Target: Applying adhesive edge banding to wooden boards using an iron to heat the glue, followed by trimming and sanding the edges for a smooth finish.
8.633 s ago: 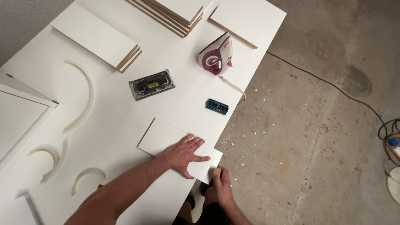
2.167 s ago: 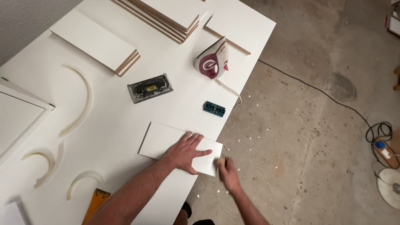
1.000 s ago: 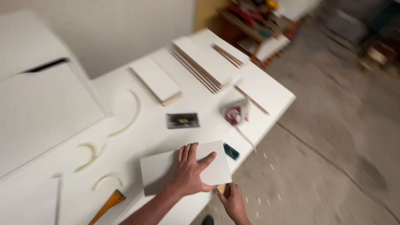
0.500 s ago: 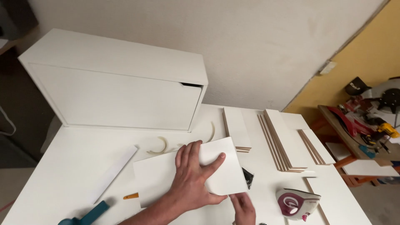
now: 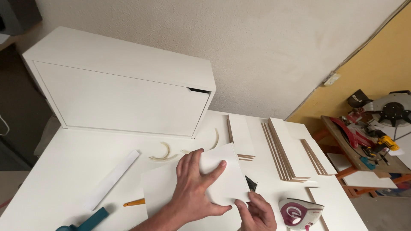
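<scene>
White laminate panel (image 5: 222, 182) lies flat on the white worktable (image 5: 60, 171), ahead of a white cabinet (image 5: 120, 85). Left hand (image 5: 195, 184) presses on it, open, fingers spread. Right hand (image 5: 257, 211) pinches its near right corner, beside a clothes iron (image 5: 302, 212).

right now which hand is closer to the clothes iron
Right. The right hand is at the white panel's near corner, just left of the clothes iron. The left hand lies flat on the panel, farther left.
</scene>
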